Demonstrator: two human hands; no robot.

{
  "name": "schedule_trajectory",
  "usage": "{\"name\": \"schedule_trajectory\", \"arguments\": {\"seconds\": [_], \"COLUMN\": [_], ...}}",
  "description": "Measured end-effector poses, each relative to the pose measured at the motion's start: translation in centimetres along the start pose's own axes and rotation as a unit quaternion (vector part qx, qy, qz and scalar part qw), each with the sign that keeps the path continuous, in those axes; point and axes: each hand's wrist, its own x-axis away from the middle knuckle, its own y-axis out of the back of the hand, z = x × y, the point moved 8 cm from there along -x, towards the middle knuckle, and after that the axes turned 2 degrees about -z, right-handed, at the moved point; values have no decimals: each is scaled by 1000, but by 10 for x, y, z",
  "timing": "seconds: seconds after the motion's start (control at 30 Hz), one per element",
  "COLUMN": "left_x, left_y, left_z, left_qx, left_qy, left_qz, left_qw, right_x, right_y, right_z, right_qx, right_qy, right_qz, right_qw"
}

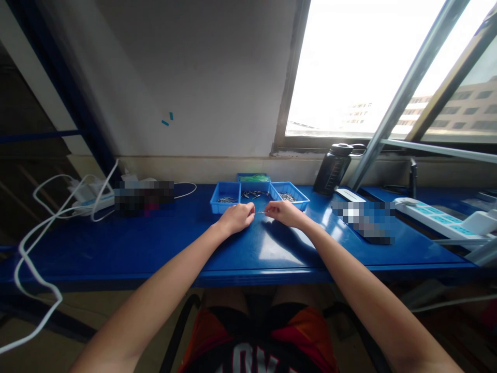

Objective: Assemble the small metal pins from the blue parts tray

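Observation:
My left hand and my right hand rest on the blue workbench, fingertips pinched together and almost meeting. Between them runs a thin metal pin, gripped at each end by one hand. Just beyond my hands stand three small blue trays: the left tray, the middle tray and the right tray, each holding several small metal parts. A fourth blue tray behind them holds something green.
A dark water bottle stands at the back right by the window. A white power strip lies at the far right. White cables and a charger trail off the bench's left end. The wall runs close behind the trays.

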Motion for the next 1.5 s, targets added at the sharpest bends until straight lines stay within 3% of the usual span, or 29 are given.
{"name": "schedule_trajectory", "arguments": {"seconds": [0.23, 0.4, 0.7, 1.0, 1.37, 1.5], "left_x": [1, 0, -1, -4, 0, 0], "left_y": [2, 1, 7, 14, 23, 18], "left_z": [0, 2, -8, -10, -13, -9], "left_qx": [8, 21, 126, 174, 197, 175], "left_qy": [19, 16, -58, -91, -60, -32], "left_qz": [-10, -16, -62, -100, -97, -86], "left_qw": [1000, 1000, 988, 975, 974, 980], "right_x": [3, 3, 4, 7, 8, 9], "right_y": [-7, -6, -13, -18, -19, -15], "right_z": [5, 7, 8, 12, 14, 17], "right_qx": [-39, -45, -130, -204, -195, -166], "right_qy": [-9, -3, -14, -27, -45, -34], "right_qz": [52, 47, 81, 114, 123, 116], "right_qw": [998, 998, 988, 972, 972, 979]}}
